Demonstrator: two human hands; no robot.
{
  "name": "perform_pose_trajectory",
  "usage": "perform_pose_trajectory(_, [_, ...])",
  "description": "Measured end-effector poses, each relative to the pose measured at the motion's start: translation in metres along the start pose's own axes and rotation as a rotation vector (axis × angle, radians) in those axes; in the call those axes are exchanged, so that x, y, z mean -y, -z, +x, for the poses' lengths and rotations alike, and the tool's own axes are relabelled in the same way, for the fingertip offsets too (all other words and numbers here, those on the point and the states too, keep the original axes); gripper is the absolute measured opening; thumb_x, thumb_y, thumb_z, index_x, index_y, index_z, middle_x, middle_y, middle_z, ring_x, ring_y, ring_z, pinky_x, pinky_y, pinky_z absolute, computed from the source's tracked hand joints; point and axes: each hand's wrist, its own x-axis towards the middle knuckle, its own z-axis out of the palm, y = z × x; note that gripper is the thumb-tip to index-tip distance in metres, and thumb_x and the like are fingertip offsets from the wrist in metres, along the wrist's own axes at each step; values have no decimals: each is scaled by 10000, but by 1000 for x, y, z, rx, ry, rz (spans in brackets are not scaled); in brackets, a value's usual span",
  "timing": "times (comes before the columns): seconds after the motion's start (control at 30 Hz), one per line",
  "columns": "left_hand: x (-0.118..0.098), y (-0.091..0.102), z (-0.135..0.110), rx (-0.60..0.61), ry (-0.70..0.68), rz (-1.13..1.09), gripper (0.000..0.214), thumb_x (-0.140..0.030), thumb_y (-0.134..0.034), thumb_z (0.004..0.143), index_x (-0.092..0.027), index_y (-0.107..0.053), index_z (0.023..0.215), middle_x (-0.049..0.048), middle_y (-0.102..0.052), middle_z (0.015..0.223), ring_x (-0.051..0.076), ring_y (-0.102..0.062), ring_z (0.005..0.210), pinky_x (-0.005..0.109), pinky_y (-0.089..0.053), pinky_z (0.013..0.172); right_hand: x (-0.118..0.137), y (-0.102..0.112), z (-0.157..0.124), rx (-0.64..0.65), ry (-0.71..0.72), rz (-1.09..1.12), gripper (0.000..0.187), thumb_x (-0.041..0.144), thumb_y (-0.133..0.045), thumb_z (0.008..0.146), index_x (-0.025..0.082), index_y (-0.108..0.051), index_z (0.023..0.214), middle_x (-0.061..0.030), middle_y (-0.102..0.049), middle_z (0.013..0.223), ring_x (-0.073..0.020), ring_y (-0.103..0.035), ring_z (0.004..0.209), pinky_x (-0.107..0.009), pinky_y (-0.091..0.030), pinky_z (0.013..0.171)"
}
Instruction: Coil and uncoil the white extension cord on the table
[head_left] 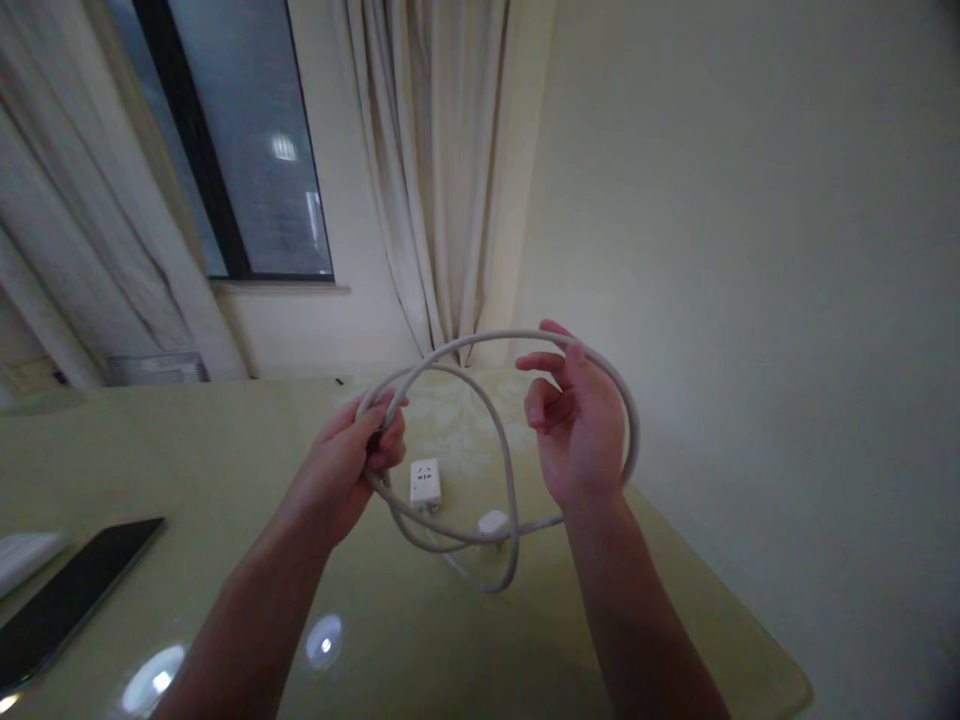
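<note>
A thick white cable (507, 470) hangs in loose loops between my hands above the table. My left hand (356, 450) is closed around several strands at the left side of the coil. On the right, my right hand (581, 430) is raised inside the large upper loop, its fingers partly curled. The cable crosses at its upper fingertips and runs round the outer side of the hand. Beyond the loops, a small white power socket block (425, 482) lies on the table. A white plug-like piece (493, 524) sits behind the lower strands, partly hidden.
The pale green, glossy table (420, 650) ends along the wall (735, 300) at right. A black flat device (71, 600) and a white object (26, 555) lie at the left. A small dark bit (340, 381) is near the far edge. Curtains (435, 180) hang beside the window (247, 130).
</note>
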Motion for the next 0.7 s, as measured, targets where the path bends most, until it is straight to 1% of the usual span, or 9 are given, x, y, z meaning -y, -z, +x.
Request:
perform_pose_trajectory(0.1, [-7, -5, -7, -7, -68, 25, 142, -237, -732, 862, -156, -659, 952, -42, -545, 660, 30, -360, 466, 142, -285, 442, -10, -10, -9, 174, -146, -12, 308, 483, -656, 981, 224, -750, 1117, -31, -777, 915, -60, -536, 466, -213, -334, 395])
perform_pose_trajectory(0.2, [-9, -10, -17, 6, -117, 96, 221, -257, -730, 887, -183, -665, 1084, -14, -634, 788, 35, -457, 507, 133, -316, 452, -25, -18, -16, 366, -261, -89, 351, 522, -704, 948, 188, -751, 1045, -41, -769, 882, -69, -572, 478, -206, -349, 398])
perform_pose_trajectory(0.23, [-8, -12, -20, 20, -121, 130, 246, -270, -730, 895, -196, -660, 1119, -11, -644, 800, 45, -484, 523, 133, -323, 450, -30, -21, -19, 414, -280, -114, 365, 531, -724, 932, 183, -753, 1040, -38, -761, 870, -73, -580, 489, -206, -360, 404])
perform_pose_trajectory(0.3, [-6, -14, -24, 54, -120, 212, 271, -311, -712, 924, -215, -646, 1169, -22, -632, 736, 70, -508, 525, 141, -330, 436, -39, -27, -23, 466, -300, -134, 382, 538, -756, 903, 180, -763, 1036, -25, -735, 833, -82, -583, 513, -212, -380, 420])
perform_pose_trajectory(0.4, [-4, -14, -25, 75, -122, 310, 266, -366, -656, 969, -226, -622, 1193, -52, -571, 597, 101, -497, 475, 163, -326, 404, -48, -32, -27, 438, -297, -111, 378, 536, -775, 883, 188, -788, 1030, -9, -693, 786, -91, -556, 545, -220, -378, 440])
perform_pose_trajectory(0.43, [-4, -13, -23, 69, -128, 318, 259, -364, -652, 965, -225, -617, 1181, -54, -575, 597, 102, -496, 463, 170, -326, 398, -49, -33, -28, 415, -287, -111, 367, 530, -775, 884, 192, -796, 1025, -9, -686, 780, -94, -549, 562, -220, -370, 447])
perform_pose_trajectory(0.53, [-4, -6, -16, 70, -123, 296, 250, -335, -663, 929, -211, -611, 1139, -31, -646, 694, 96, -522, 481, 187, -365, 431, -50, -31, -27, 356, -237, -147, 315, 497, -773, 899, 205, -819, 1007, -8, -673, 762, -85, -485, 569, -217, -314, 448])
perform_pose_trajectory(0.6, [-2, -1, -10, 93, -80, 298, 256, -358, -644, 936, -203, -608, 1136, -25, -650, 693, 101, -534, 507, 195, -398, 475, -47, -30, -25, 299, -222, -129, 286, 473, -769, 909, 203, -824, 985, -4, -671, 760, -66, -414, 531, -220, -266, 439])
perform_pose_trajectory(0.7, [4, 7, -1, 116, -7, 341, 268, -400, -603, 955, -195, -606, 1127, -50, -567, 574, 110, -503, 509, 197, -397, 510, -36, -24, -19, 200, -207, -16, 266, 446, -762, 919, 188, -814, 959, 0, -670, 748, -45, -367, 482, -222, -214, 416])
